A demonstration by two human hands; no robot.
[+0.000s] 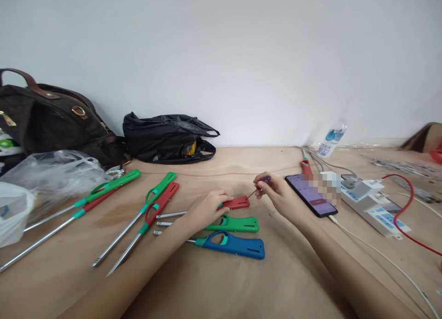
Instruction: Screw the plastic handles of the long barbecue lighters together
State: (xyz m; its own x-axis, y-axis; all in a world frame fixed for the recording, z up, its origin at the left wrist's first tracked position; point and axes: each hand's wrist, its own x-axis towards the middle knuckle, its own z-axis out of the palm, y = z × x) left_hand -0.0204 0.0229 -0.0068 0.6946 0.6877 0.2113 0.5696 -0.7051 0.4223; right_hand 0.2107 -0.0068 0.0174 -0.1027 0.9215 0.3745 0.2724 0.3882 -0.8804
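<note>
My left hand (204,209) holds a red gas lighter (239,202) down on the table, its fingers closed over the trigger end. Pinched in my right hand (275,188) is a small screwdriver (265,179) with a dark purple and red handle. Its thin shaft points down-left to the butt end of the red lighter; whether the tip touches it I cannot tell. Nearer to me lie a green lighter (241,223) and a blue lighter (238,248), side by side with the red one. My left hand and forearm hide parts of their metal tubes.
Further green lighters (160,185) and red lighters (162,204) lie at the left. Behind are a black plastic bag (162,137) and a dark backpack (51,121). A phone (307,194), a power strip (376,215) with cables and a water bottle (332,137) are at the right.
</note>
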